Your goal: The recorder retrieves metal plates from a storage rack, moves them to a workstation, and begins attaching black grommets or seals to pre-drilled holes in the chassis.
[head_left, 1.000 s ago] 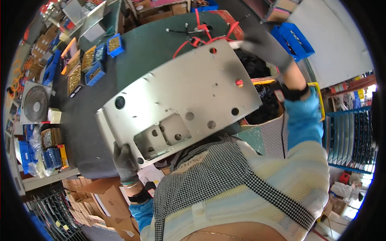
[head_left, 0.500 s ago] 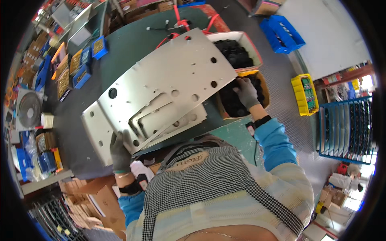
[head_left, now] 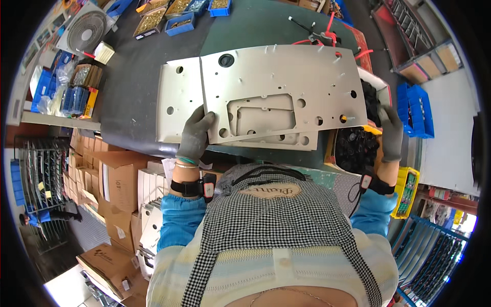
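— Where's the metal plate [head_left: 279, 84]?
— On the dark table [head_left: 128, 87], over another plate [head_left: 176, 102].
— The hands?
— The gloved left hand [head_left: 195, 134] pinches its near left edge. The right hand [head_left: 391, 134] grips the right corner, beside the box of black parts [head_left: 355, 148].

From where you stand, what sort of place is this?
Probably a small assembly workshop: gloved hands hold a grey punched metal panel over a dark green workbench, near blue bins of brass screws and stacked cardboard boxes.

flat grey perforated metal plate [head_left: 279, 84], hand-held
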`<state>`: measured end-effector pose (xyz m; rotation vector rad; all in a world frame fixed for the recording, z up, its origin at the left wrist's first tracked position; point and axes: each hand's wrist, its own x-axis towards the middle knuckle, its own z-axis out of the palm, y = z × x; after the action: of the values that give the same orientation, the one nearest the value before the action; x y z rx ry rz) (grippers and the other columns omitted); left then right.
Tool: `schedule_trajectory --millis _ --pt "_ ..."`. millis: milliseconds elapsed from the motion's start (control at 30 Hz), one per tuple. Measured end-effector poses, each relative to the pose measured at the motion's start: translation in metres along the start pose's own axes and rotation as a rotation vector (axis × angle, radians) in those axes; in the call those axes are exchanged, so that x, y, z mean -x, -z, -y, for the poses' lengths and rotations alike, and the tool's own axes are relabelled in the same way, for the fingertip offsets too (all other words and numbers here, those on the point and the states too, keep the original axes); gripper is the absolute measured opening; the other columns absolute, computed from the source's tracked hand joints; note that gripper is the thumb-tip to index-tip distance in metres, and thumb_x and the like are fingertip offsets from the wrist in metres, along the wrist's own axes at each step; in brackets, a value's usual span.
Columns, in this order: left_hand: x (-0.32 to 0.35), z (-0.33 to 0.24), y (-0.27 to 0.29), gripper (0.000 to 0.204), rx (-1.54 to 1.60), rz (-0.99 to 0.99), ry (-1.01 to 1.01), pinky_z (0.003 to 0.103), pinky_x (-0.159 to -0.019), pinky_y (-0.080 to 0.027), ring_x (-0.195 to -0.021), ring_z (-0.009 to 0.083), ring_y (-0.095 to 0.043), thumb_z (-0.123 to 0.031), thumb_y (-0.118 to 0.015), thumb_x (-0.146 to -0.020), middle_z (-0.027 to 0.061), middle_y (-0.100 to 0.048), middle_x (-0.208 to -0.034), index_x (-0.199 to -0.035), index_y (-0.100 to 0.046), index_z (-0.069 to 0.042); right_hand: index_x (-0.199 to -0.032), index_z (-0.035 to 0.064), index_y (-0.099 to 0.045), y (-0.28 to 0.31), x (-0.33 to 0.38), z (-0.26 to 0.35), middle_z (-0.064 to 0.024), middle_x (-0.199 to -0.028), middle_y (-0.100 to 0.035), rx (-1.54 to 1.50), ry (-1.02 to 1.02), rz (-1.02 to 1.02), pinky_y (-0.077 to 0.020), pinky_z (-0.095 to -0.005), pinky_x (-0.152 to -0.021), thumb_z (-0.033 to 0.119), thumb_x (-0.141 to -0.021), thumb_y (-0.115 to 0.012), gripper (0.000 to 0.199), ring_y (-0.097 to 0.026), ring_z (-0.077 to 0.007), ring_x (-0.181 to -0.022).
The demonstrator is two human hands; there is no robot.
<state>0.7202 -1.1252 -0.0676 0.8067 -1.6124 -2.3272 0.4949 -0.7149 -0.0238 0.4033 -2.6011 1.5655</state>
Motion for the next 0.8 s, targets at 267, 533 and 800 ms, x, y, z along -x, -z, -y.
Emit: schedule_trajectory --millis 267,533,800 --pt "0.001 0.01 0.012 0.043 -0.091 -0.047 -0.073 0.025 -0.079 -0.047 -0.089 0.0154 -0.056 -0.014 -0.046 -0.09 0.0102 -0.059 -0.102 -0.125 -0.046 0.01 -0.09 0.0032 -0.067 -0.187 -0.067 0.055 -0.0104 -0.089 -0.06 0.171 0.449 0.444 -0.0462 -0.0321 -0.077 0.02 -0.083 -0.061 0.019 -0.058 -0.0261 -0.083" --pt "-0.001 0.014 0.021 0.045 0.081 -0.064 -0.042 0.028 -0.086 -0.048 -0.099 0.0183 -0.058 -0.016 -0.051 -0.092 0.0139 -0.058 -0.113 -0.129 -0.044 0.009 -0.093 0.0021 -0.071 -0.201 -0.067 0.083 -0.0098 -0.107 -0.055 0.04 0.277 0.509 -0.0467 -0.03 -0.083 0.014 -0.079 -0.066 0.019 -0.059 -0.0191 -0.094" --pt "-0.005 0.015 0.025 0.044 0.157 -0.016 0.039 0.029 -0.087 -0.049 -0.098 0.0204 -0.06 -0.016 -0.051 -0.093 0.0163 -0.058 -0.115 -0.129 -0.043 0.009 -0.082 0.0084 -0.065 -0.289 0.064 0.129 -0.0103 -0.072 -0.058 0.134 0.79 0.901 -0.0482 -0.0387 -0.061 0.019 -0.077 -0.064 0.012 -0.059 -0.0285 -0.07"
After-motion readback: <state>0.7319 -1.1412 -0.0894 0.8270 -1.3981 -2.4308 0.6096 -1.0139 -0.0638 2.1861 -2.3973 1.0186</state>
